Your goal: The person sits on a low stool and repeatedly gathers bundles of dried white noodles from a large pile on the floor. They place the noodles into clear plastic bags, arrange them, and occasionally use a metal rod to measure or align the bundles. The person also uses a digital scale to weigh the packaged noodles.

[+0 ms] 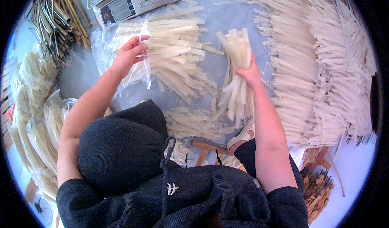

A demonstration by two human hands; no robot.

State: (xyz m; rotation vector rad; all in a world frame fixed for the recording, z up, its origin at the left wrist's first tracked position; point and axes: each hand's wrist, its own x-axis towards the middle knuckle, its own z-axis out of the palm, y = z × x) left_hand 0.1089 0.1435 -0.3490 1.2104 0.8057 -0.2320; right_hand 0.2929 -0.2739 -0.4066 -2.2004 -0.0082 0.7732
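Observation:
My left hand (133,52) holds the edge of a clear plastic bag (101,47) between its thumb and fingers. Under and beside that bag lies a loose heap of pale, flat dried strips (179,45); how much of the heap is inside the plastic I cannot tell. To the right, my right hand (251,72) grips a bundle of similar strips (238,53) around its middle. The bundle's upper ends are gathered together, while its lower ends fan out above the floor near my sandalled foot (241,136).
Long rows of stacked strips (294,63) fill the right side. A digital scale (133,2) stands at the top, beside a bundle of dry stalks (57,18). Filled clear bags (39,124) lie at left. A small wooden stool (209,147) and scattered strips (194,124) are near my legs.

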